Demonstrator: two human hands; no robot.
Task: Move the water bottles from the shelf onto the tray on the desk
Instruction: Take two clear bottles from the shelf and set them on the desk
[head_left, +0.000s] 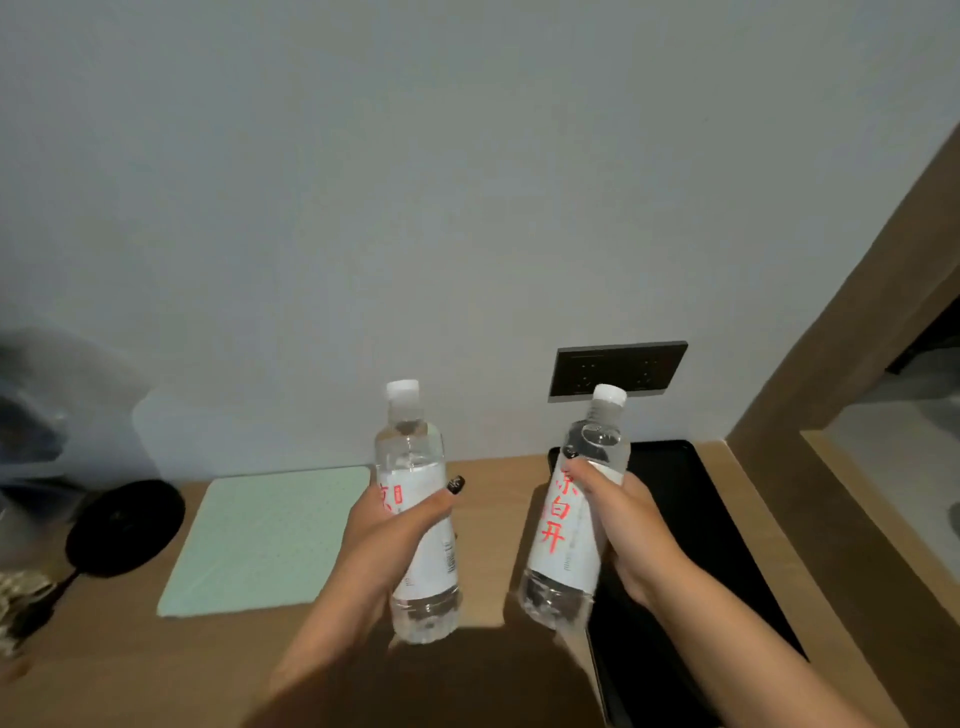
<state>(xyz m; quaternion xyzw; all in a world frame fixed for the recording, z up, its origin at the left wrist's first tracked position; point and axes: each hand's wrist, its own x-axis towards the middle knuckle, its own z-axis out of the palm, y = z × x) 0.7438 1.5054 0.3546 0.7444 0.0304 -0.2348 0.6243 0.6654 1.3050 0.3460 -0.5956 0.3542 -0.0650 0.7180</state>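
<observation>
1. The scene is dim and evenly lit, with a cool grey cast over the wall (363, 182) and no bright lamp or window in view.
2. A broad dark shadow lies on the wooden desk (488, 483) at the bottom edge, below the green mat (265, 540).
3. Left of the mat, the things at the frame's edge are smeared and out of focus (too blurred to name).
4. Right of the mat, the black tray (696, 519) shows almost no surface detail.
5. Straight lines bow toward the right edge, a wide-angle effect.
6. The whole picture is soft; the bottle labels' red print glows slightly.
</observation>
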